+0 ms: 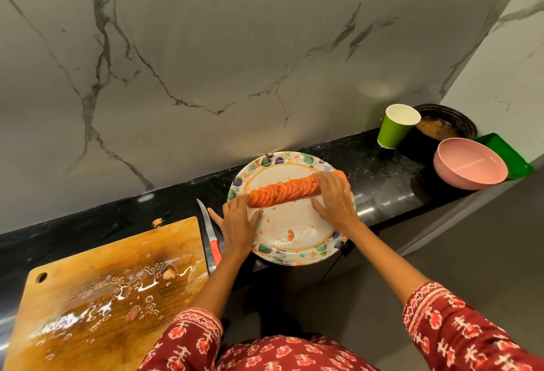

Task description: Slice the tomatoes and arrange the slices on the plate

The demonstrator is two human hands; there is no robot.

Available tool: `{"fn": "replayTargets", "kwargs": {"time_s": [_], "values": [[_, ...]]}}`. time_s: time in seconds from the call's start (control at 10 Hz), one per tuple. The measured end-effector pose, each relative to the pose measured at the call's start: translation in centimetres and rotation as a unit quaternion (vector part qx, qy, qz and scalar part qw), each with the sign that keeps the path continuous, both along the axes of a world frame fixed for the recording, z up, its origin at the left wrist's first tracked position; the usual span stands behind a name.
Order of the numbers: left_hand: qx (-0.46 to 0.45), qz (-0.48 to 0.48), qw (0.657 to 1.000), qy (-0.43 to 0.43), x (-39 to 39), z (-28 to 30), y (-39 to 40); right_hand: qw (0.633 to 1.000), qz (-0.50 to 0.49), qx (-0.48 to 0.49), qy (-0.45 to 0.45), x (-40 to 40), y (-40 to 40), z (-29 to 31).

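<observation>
A round white plate [294,248] with a printed rim of fruit and leaf shapes sits at the centre of the frame on a glossy black speckled stone counter [379,182], its near edge overhanging the counter's front. Across its upper half lies a straight row of thin, overlapping orange-red tomato slices [282,191], running from lower left to upper right; one loose scrap and wet smears mark the bare lower half. The left hand [235,223] rests flat at the row's left end, fingers straight and spread, touching the first slice. The right hand [334,197] covers the row's right end, fingers extended and laid over the slices, gripping nothing.

Just left of the plate lies a slim knife with a red handle [210,238], beside a wet, juice-spattered wooden cutting board [97,288] at lower left. At upper right stand a green paper cup [396,128], a smooth pink bowl [469,164], a dark round pan [444,123] and a green tray [506,153], well apart from the plate, with open counter between.
</observation>
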State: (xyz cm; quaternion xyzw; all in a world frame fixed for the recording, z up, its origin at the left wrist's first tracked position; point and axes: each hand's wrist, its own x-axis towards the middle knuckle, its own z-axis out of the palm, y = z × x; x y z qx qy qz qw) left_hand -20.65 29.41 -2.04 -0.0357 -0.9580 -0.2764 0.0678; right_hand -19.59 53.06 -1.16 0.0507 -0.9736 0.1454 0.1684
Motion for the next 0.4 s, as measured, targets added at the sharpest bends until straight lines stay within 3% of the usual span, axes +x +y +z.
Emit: {"fn": "replayTargets", "kwargs": {"time_s": [0.1,0.2,0.4], "values": [[0.023,-0.039,0.999,0.017,1.3,0.2,0.0,0.995,0.056,0.084,-0.025,1.6,-3.0,0.2],[0.025,-0.075,0.996,0.039,2.7,0.6,0.1,0.993,0.036,0.095,-0.056,2.7,-5.3,0.6],[0.028,-0.106,0.993,0.044,5.7,-0.3,-0.7,0.999,0.014,0.041,-0.002,5.8,-7.5,0.2]]}}
